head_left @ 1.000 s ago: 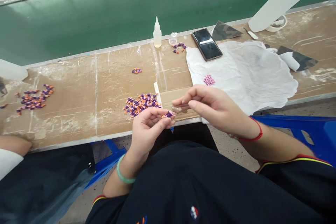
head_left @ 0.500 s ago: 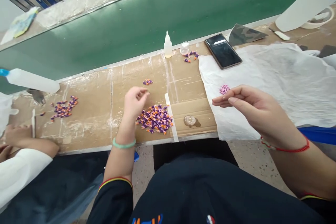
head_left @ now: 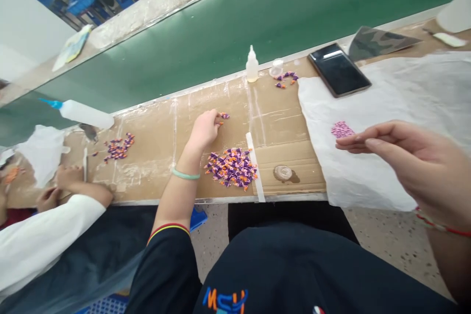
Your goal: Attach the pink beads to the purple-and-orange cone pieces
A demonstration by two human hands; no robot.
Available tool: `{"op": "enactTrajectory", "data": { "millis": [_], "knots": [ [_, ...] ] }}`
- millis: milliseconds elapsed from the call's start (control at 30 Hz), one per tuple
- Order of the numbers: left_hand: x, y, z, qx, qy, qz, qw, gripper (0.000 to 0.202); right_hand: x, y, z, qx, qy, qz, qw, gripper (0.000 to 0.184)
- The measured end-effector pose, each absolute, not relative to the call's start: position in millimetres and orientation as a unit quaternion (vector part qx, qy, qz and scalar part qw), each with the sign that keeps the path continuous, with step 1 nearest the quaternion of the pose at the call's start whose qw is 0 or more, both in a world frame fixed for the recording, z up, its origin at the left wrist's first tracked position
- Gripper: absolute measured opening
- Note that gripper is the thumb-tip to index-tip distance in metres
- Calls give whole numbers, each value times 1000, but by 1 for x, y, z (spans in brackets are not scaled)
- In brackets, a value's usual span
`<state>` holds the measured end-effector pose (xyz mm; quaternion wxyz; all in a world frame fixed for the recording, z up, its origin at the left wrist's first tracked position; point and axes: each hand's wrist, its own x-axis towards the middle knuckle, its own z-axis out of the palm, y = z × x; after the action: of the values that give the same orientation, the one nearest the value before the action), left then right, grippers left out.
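Note:
My left hand (head_left: 205,130) reaches over the table, its fingertips pinched at a small group of purple-and-orange pieces (head_left: 224,116). One such piece shows at the fingertips, and the hand partly covers the group. Nearer to me lies a larger heap of the same tiny pieces (head_left: 231,168), purple, pink and orange. My right hand (head_left: 412,157) hovers above the white cloth with thumb and fingers brought together; whatever is between them is too small to make out. Just beyond its fingertips sits a little pile of pink bits (head_left: 342,129) on the white cloth (head_left: 397,98).
A dropper bottle (head_left: 252,65), a clear cup (head_left: 276,67) and a phone (head_left: 339,69) line the far edge. A white strip (head_left: 255,167) and a small clear lid (head_left: 283,172) lie near the front. A co-worker's hand (head_left: 69,176) rests at left, near another heap (head_left: 118,148).
My left hand has moved forward to the small group of pieces. The right hand stays in much the same pose over the cloth. The whole view has shifted, with things now further right.

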<state>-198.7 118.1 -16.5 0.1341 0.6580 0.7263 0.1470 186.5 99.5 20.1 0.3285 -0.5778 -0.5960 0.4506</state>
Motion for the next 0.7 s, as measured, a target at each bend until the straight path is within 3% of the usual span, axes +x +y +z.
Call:
{"op": "enactTrajectory", "data": {
  "millis": [133, 267, 400, 533, 700],
  "knots": [
    [-191, 102, -6, 652, 723, 185, 136, 21, 189, 102, 17, -592, -582, 435, 350, 9],
    [-176, 79, 1, 599, 698, 359, 157, 9, 193, 106, 15, -554, -556, 457, 419, 7],
    [-162, 61, 0, 427, 667, 549, 269, 13, 207, 119, -5, -554, -692, 296, 356, 6],
    [-143, 48, 2, 401, 593, 551, 429, 23, 215, 128, -31, -533, -783, 178, 268, 11],
    [-121, 39, 2, 408, 610, 551, 397, 21, 204, 131, -54, -547, -780, 165, 253, 11]
  ]
}}
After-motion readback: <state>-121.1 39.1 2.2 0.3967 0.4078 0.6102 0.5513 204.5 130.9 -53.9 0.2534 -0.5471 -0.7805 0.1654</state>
